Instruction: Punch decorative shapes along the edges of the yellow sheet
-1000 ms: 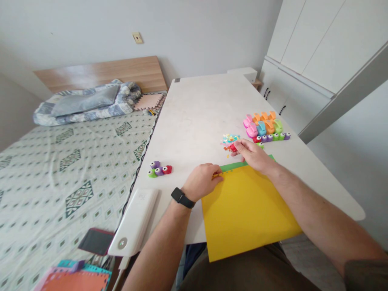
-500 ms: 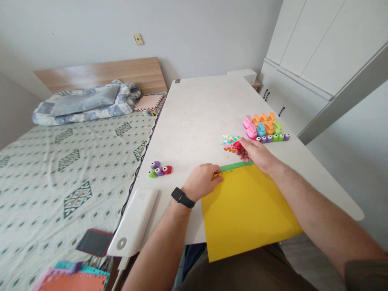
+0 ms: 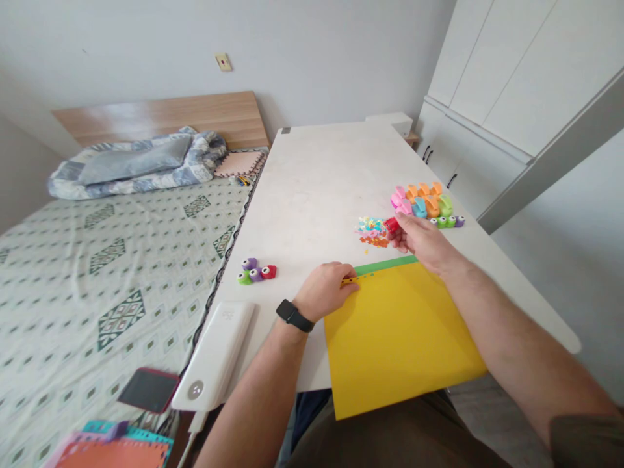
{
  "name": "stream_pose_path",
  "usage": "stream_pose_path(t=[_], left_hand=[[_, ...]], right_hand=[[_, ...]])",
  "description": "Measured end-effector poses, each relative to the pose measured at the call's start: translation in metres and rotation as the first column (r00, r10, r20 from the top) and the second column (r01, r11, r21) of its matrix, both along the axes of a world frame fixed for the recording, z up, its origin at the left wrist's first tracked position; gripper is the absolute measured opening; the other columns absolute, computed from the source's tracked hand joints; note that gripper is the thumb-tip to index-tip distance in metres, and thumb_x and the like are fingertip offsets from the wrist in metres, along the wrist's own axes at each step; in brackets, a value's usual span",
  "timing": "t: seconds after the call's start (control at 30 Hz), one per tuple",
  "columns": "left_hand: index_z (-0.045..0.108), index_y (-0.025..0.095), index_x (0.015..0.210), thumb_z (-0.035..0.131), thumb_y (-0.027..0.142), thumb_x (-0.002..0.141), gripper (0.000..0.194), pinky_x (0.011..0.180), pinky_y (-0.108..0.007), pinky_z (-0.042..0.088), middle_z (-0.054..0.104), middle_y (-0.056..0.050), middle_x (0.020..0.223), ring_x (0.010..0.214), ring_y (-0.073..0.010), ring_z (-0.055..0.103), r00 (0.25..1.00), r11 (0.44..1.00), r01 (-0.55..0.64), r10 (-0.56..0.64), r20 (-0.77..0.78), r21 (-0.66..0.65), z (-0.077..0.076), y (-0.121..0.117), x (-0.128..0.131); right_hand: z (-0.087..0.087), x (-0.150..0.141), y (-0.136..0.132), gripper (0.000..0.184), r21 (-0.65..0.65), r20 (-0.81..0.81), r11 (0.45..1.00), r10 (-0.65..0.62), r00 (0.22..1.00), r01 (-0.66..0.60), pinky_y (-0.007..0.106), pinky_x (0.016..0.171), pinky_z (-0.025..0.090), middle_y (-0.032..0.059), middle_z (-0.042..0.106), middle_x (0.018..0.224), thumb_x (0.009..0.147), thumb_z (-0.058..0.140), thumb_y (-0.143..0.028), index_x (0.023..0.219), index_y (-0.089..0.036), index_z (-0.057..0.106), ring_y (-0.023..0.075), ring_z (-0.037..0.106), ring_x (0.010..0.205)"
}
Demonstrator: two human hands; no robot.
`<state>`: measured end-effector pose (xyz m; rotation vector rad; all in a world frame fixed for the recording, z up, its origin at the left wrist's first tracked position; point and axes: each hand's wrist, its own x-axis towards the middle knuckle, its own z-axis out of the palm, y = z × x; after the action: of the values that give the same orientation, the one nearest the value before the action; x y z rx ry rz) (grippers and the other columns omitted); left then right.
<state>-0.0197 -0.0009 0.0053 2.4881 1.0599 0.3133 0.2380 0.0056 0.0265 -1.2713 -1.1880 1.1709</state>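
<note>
My right hand point(image 3: 423, 244) grips a small red plastic punch point(image 3: 391, 225), its end jutting past closed fingertips; it looks light, rigid, best held by its sides. My left point(image 3: 322, 290) pinches the thin yellow paper sheet point(image 3: 400, 338) (easily creased, I'd guess) by its far-left corner, across the white table's point(image 3: 312, 175) near edge.

Soft, even daylight is filling the room, its source staying out of view. The white bench point(image 3: 312, 175) beyond the grip point(image 3: 397, 237) is reflecting it palely, and faint shadow is darkening the yellow sheet point(image 3: 400, 338) beside the grip. A mild sheen is showing on the wooden headboard point(image 3: 160, 117). The wide lens is bending straight lines towards the edges, and fine detail is looking soft.
</note>
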Motion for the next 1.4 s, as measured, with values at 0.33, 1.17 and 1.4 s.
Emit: stream_pose_path(t=[0.33, 1.17, 1.4], left_hand=[[0.068, 0.021, 0.092, 0.064, 0.034, 0.089, 0.014, 0.074, -0.028, 0.046, 0.070, -0.004, 0.089, 0.083, -0.0188, 0.064, 1.000, 1.000, 0.002, -0.002, 0.019, 0.014, -0.003, 0.001, -0.001], [0.069, 0.021, 0.095, 0.063, 0.034, 0.089, 0.016, 0.076, -0.029, 0.047, 0.072, -0.006, 0.093, 0.086, -0.0200, 0.065, 1.000, 1.000, 0.000, 0.000, 0.004, 0.012, -0.001, 0.000, 0.000], [0.069, 0.021, 0.095, 0.063, 0.034, 0.089, 0.016, 0.077, -0.029, 0.048, 0.072, -0.006, 0.094, 0.087, -0.0202, 0.066, 1.000, 1.000, -0.002, 0.002, 0.004, 0.012, -0.001, 0.000, 0.000]], right_hand=[[0.003, 0.093, -0.007, 0.046, 0.245, 0.444, 0.938, -0.335, 0.831, 0.247, 0.029, 0.057, 0.047, 0.0084, 0.073, 0.093, 0.087, 0.061, -0.063, 0.105, -0.021, 0.065, 0.0190, 0.066, 0.073], [-0.050, 0.114, -0.006, 0.029, 0.204, 0.757, 0.942, -0.324, 0.568, 0.266, 0.039, 0.078, 0.050, 0.0070, 0.077, 0.099, 0.084, 0.066, -0.042, 0.104, -0.023, 0.076, 0.0247, 0.069, 0.086], [-0.050, 0.113, -0.007, 0.027, 0.201, 0.768, 0.934, -0.337, 0.545, 0.294, 0.039, 0.076, 0.049, 0.0058, 0.077, 0.097, 0.084, 0.065, -0.043, 0.101, -0.025, 0.076, 0.0246, 0.069, 0.084]])
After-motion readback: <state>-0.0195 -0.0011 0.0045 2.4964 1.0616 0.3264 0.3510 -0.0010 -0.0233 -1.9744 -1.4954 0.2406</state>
